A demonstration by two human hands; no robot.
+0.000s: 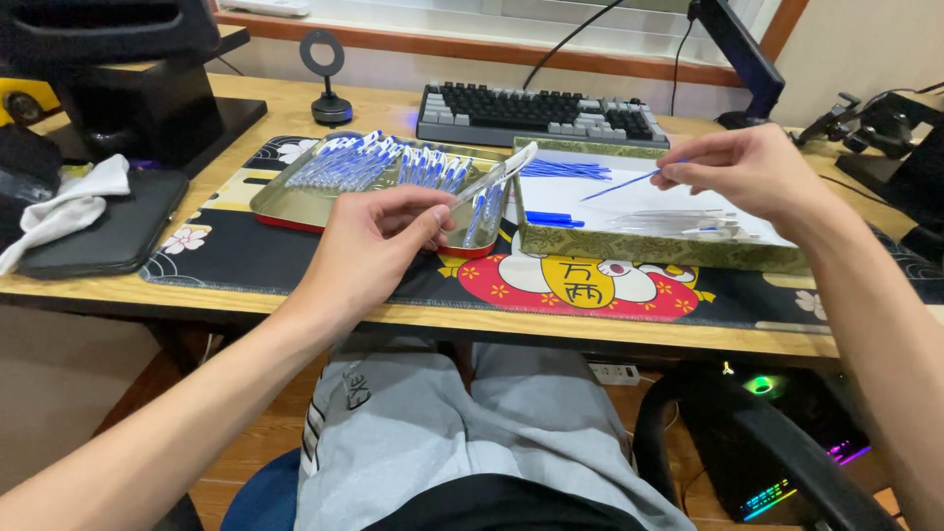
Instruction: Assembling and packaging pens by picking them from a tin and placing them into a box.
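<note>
Over the desk [295,108], left hand [379,241] holds pen barrel [492,179]

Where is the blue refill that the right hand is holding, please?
In the head view, the blue refill is right of centre, pinched by the right hand above the green box, before the keyboard.

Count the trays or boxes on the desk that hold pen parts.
2. A gold tray of assembled blue pens sits left, under the left hand. A green-walled box with blue refills and clear barrels sits right, below the right hand. No others show.
</note>
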